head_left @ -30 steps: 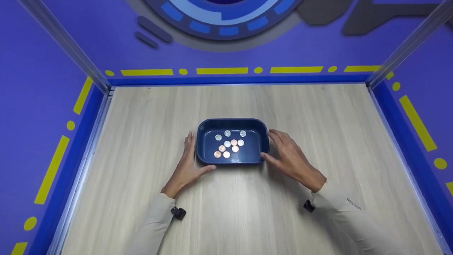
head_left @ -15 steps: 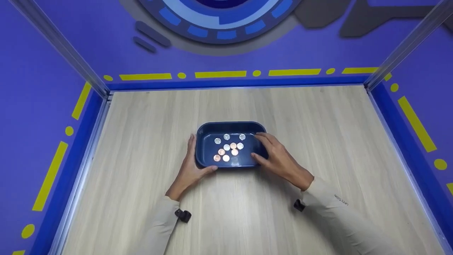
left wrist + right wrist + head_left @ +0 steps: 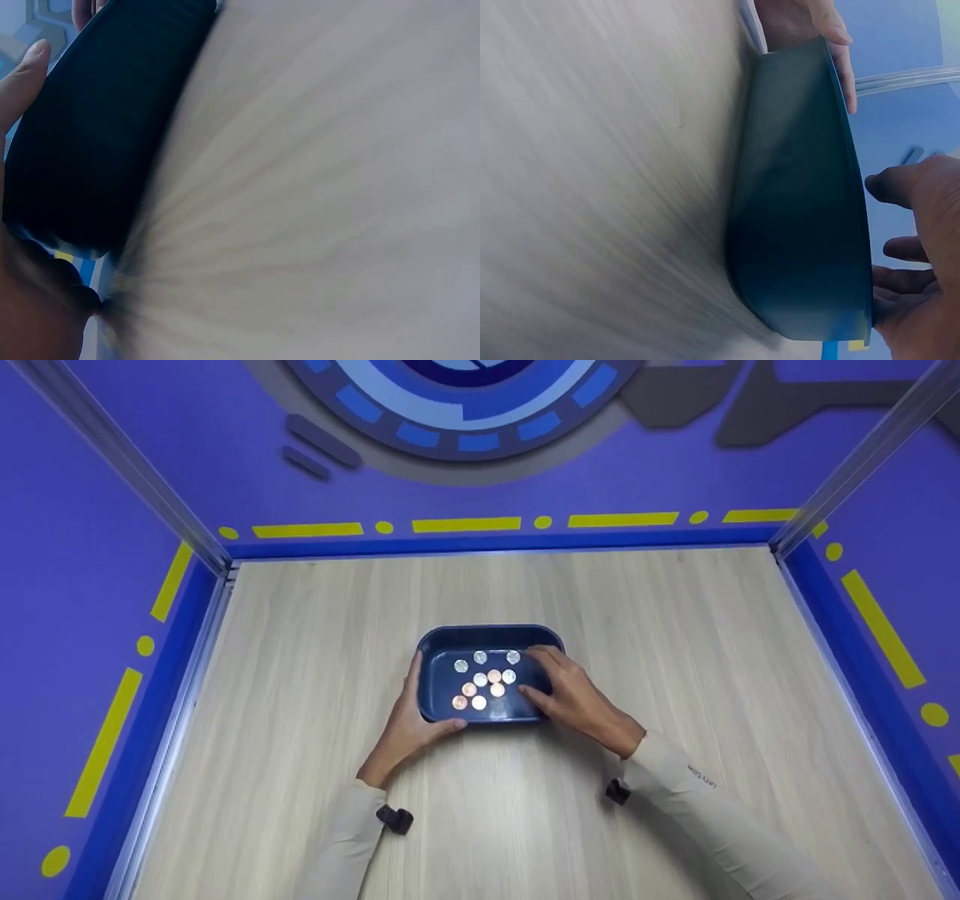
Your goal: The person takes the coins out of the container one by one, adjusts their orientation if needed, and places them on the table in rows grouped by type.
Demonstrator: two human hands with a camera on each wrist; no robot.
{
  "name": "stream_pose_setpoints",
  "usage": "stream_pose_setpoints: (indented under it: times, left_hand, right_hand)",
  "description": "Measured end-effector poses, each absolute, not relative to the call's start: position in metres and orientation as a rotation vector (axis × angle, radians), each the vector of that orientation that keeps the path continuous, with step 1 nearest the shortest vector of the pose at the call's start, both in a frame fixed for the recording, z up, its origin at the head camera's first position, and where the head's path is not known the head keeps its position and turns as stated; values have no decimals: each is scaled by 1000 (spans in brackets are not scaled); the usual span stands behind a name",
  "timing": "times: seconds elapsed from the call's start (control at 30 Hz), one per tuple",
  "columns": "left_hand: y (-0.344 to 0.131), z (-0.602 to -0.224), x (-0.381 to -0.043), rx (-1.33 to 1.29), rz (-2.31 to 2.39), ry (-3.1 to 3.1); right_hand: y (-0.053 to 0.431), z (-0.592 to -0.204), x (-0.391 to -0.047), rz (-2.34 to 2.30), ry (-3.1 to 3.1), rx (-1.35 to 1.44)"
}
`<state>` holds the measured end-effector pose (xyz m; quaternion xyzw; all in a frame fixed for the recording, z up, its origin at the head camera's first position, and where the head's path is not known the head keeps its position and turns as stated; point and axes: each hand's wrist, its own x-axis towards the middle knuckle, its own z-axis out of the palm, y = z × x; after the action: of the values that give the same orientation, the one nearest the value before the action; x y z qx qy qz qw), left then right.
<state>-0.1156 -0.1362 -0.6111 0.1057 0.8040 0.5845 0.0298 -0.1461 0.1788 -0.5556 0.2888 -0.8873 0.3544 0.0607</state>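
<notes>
Small dark writing (image 3: 702, 776) is on the long beige cloth sleeve (image 3: 709, 814) at the right. It may say "Let's Slim", but it's too blurry to be sure. Marks on the little round silver and copper-coloured metal coins (image 3: 460, 702) are too tiny to read.

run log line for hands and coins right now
left hand: holds tray | right hand: over tray's right end, thumb and fingers apart | coins: inside tray

I note a pale wood-grain tabletop (image 3: 487, 825) before me, purple-blue walls (image 3: 67, 540) at back, left and right, metal posts (image 3: 127, 457) at both far corners, yellow dashes (image 3: 466, 524) low along the walls, and a blue ring graphic (image 3: 465, 416) at back.
</notes>
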Motion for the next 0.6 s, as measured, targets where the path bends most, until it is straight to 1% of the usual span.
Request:
stream_pose_setpoints:
  times: [0.3, 0.6]
  left_hand:
    - [-135, -613, -113, 305, 1845, 2473]
    - [-132, -615, -113, 284, 1867, 2491]
  right_hand:
    - [163, -554, -155, 1127, -2751, 849]
    - [152, -556, -164, 1244, -2874, 747]
